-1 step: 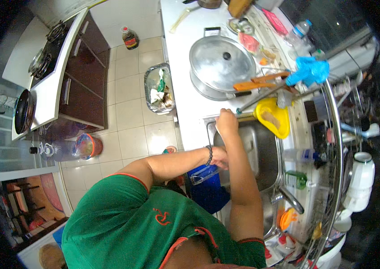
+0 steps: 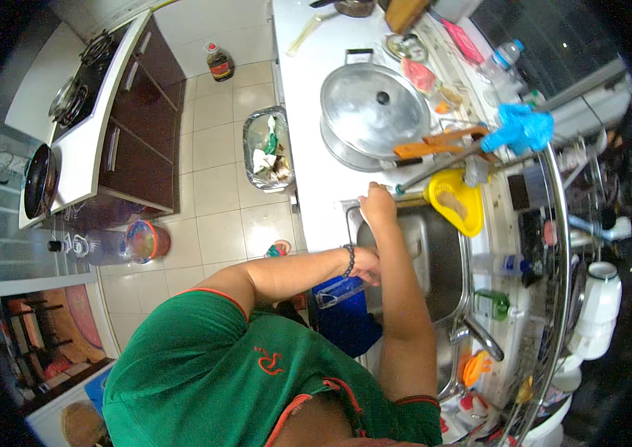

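My right hand is at the sink's far left corner, next to the white counter, its fingers curled closed. A small pale bit shows by its fingers, and what it grips is hidden. Wearing a dark bead bracelet, my left hand is over the near left edge of the steel sink. Its fingers bend downward and are partly covered by my right forearm, so I cannot tell what they hold. Beyond my right hand stands a wide metal pot with a lid. A yellow basin rests at the sink's far right corner.
Orange-handled tools and a blue glove lie beside the pot. The faucet and a metal rail run along the right. A lined trash bin stands left of the counter. Across the tiled floor is a stove.
The counter, pot and basin appear slightly farther right and lower in the picture. Both my hands keep nearly the same pose and place.
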Available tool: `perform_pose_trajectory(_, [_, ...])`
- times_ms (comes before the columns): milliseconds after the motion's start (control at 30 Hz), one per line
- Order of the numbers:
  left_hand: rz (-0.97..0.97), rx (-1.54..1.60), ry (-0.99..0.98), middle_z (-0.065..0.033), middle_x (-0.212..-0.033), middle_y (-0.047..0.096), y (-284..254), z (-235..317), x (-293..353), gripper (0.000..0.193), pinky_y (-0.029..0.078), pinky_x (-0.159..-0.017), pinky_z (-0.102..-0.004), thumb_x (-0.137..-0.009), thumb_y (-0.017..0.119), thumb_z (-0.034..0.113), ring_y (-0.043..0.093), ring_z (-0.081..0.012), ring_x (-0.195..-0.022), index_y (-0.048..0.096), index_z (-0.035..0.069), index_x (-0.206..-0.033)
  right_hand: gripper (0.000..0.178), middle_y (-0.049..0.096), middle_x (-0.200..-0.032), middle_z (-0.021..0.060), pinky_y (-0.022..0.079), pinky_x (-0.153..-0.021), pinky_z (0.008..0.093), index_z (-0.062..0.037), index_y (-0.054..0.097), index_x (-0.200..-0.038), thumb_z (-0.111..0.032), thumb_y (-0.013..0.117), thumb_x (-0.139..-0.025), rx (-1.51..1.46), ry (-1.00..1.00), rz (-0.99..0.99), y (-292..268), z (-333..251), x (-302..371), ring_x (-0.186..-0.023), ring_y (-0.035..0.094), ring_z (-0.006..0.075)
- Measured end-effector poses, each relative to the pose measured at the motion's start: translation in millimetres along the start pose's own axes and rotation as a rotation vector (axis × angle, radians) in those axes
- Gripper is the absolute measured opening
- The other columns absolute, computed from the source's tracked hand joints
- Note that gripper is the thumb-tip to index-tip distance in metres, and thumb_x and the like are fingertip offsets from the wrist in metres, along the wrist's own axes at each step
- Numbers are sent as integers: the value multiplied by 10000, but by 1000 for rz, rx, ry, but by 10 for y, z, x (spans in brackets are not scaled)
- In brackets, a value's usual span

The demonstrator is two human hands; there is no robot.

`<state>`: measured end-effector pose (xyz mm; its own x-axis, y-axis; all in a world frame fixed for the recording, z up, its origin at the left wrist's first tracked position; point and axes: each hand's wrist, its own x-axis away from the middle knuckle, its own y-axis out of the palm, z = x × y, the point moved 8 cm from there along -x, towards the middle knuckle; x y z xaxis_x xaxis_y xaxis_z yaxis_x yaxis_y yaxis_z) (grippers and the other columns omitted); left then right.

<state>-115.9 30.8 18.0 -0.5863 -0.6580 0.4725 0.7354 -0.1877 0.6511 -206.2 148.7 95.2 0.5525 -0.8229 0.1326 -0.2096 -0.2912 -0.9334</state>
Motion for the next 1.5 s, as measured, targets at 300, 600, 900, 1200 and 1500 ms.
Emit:
perform_pose_trajectory(300, [-112, -346, -70, -99, -970, 623, -422, 121, 82, 234, 487, -661, -366, -849, 591, 191, 575, -200, -787, 600, 33, -1022, 468, 526, -1187, 204, 403, -923, 405, -30, 506, -1213, -257, 579, -810, -119, -160, -17, -50, 8, 411, -1101, 499, 329])
perform_pose_trajectory(600, [-250, -613, -78, -150, -878, 641, -528, 541, 271, 286, 479, -664, -392, -769, 663, 245, 591, -254, -740, 641, -17, -880, 375, 574, -902, 105, 457, -658, 326, -4, 502, -974, -369, 535, -893, -755, 970, 326, 3, 556, 1728, -735, 543, 217])
perform_pose_trajectory(900, [-359, -953, 94, -167, -877, 637, -208, 319, 194, 314, 477, -700, -382, -742, 673, 262, 598, -275, -785, 641, -11, -893, 429, 593, -1063, 122, 469, -839, 427, -40, 493, -1164, -376, 491, -897, -1757, 932, 161, 523, -23, 1595, -940, 580, 265])
perform_pose_trajectory(1200, [-344, -1248, 291, -184, -876, 634, -305, 387, 163, 345, 476, -735, -372, -714, 683, 278, 604, -295, -830, 640, -6, -905, 426, 544, -1176, 89, 467, -821, 437, -80, 481, -1185, -390, 488, -892, -1822, 969, 307, 743, 266, 1687, -1035, 545, 275])
perform_pose_trajectory(1500, [-324, -1293, 357, -197, -875, 630, -418, 296, 178, 376, 474, -763, -366, -694, 684, 285, 608, -318, -864, 634, 5, -940, 488, 551, -1099, 97, 463, -782, 411, -39, 495, -1124, -455, 505, -870, -1835, 1032, 338, 842, 183, 1689, -976, 546, 265])
